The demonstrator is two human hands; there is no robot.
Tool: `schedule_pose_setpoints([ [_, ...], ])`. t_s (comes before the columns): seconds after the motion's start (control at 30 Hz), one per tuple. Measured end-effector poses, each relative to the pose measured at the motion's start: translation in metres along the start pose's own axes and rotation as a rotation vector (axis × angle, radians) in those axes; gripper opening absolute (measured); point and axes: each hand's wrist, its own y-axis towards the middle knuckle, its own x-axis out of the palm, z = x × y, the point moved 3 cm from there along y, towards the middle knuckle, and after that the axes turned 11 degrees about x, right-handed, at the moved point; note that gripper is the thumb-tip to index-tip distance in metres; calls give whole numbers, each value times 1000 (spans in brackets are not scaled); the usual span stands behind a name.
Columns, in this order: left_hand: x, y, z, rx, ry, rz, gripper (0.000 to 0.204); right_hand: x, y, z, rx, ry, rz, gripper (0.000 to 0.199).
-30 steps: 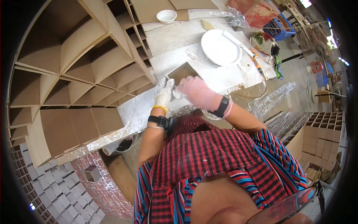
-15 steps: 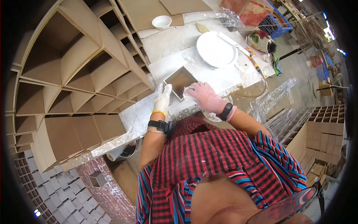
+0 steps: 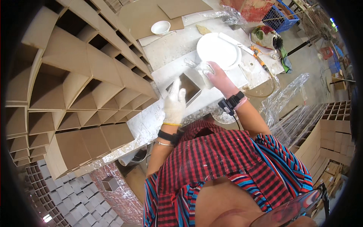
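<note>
An open square box (image 3: 195,99) with pale edges and a brown inside sits tilted toward me on the white-smeared table. My left hand (image 3: 174,103), in a white knit glove, lies over its near left side, fingers stretched and thumb apart. Just beyond the box's right corner is my right hand (image 3: 223,80) in a pink glove, closed round a crumpled whitish piece (image 3: 204,74); whether it is cloth or film I cannot tell. A round white tray (image 3: 217,51) stands behind that hand, with a long white tool with an orange part (image 3: 256,56) reaching over its right rim.
Tall brown compartment shelving (image 3: 72,81) fills the left. Farther back on the table are a small white bowl (image 3: 160,27) and brown boards (image 3: 183,8). A blue crate (image 3: 280,18) stands at the far right, and clear plastic wrap (image 3: 283,94) lies to the right.
My right hand has lifted off the box's right edge and moved right and away from me with the whitish piece. My left hand has shifted right, over the box's left side.
</note>
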Motion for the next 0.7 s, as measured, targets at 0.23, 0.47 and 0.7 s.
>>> schedule_pose_setpoints([
  [0.23,23,1,-15,-641,-42,-439,52,-8,-29,34,113,2,10,47],
  [0.47,-8,-72,-89,-237,378,-885,40,24,-41,24,130,155,-178,46],
  [0.7,15,-43,-30,-945,-1427,466,35,53,-44,-2,-279,-244,-273,43],
])
